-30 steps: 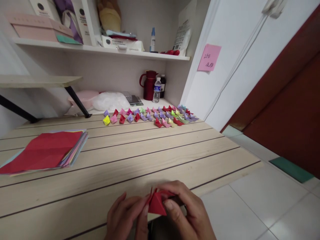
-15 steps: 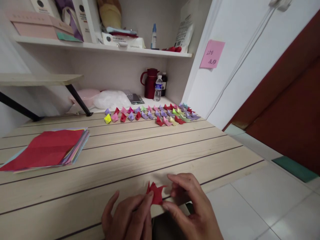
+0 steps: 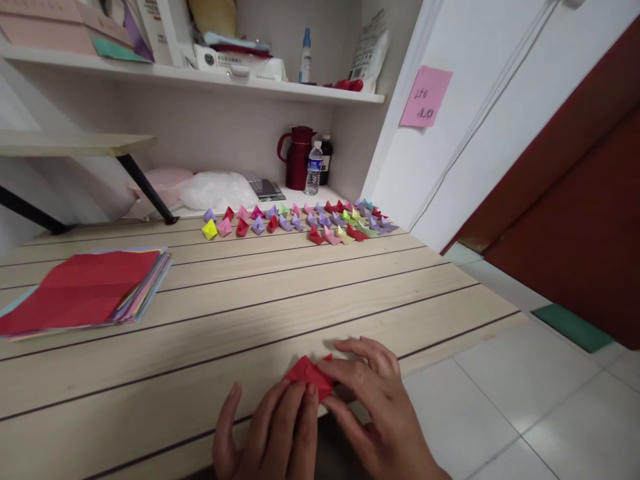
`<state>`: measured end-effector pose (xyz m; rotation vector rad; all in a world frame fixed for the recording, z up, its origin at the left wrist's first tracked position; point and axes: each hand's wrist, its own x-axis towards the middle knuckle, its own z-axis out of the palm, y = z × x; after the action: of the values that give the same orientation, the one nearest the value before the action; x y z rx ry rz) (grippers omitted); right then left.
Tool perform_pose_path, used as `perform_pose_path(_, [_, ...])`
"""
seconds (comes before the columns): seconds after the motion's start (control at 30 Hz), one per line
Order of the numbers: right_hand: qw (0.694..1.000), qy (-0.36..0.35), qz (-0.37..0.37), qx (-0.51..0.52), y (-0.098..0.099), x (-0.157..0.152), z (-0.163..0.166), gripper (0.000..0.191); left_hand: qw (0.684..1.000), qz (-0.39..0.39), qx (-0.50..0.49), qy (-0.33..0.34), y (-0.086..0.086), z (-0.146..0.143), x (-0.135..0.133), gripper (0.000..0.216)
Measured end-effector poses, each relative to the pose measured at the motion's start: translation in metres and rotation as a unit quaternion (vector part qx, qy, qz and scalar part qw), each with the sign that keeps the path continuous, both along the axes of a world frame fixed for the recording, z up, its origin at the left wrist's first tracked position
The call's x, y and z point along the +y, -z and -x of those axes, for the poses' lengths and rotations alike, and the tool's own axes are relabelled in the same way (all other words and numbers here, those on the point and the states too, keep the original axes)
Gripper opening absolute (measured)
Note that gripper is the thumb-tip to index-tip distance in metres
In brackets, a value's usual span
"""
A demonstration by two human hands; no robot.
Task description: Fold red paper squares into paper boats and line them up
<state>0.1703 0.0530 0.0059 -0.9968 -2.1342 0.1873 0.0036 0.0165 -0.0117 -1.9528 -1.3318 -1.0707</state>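
A small folded piece of red origami paper [image 3: 306, 371] is at the near edge of the table, between my two hands. My left hand [image 3: 280, 427] presses its fingertips onto the paper's near side, with one finger sticking out to the left. My right hand [image 3: 380, 407] pinches the paper's right side between thumb and index finger, the other fingers raised above. The fingers cover the lower part of the paper. Far to the left lies a stack of coloured paper sheets [image 3: 95, 287], a creased red one on top.
Rows of small folded paper boats [image 3: 300, 220] in several colours line the table's back. Behind them stand a dark red jug [image 3: 299, 159], a water bottle [image 3: 314, 170] and a clear plastic bag [image 3: 217, 191]. A small raised shelf [image 3: 75, 143] overhangs the left. Floor tiles lie right.
My right hand has closed in from the right and now grips the red paper. The paper looks flatter and wider. My left fingers have spread along its near side. The view has shifted slightly.
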Motion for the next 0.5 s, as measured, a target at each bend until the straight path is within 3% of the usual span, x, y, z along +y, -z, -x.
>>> perform_pose_path(0.17, [0.999, 0.024, -0.005, 0.020, 0.005, -0.004, -0.004, 0.050, 1.000, 0.011, -0.005, 0.016, 0.007, 0.001, 0.000, 0.024])
perform_pose_path(0.33, [0.996, 0.064, 0.020, 0.055, 0.008, -0.010, -0.004, 0.044, 0.999, 0.018, 0.020, 0.027, 0.011, 0.006, 0.001, 0.026])
perform_pose_path(0.5, [1.000, 0.015, 0.013, 0.012, 0.007, -0.009, -0.008, 0.040, 0.999, 0.016, -0.001, 0.041, 0.014, 0.012, 0.000, 0.034])
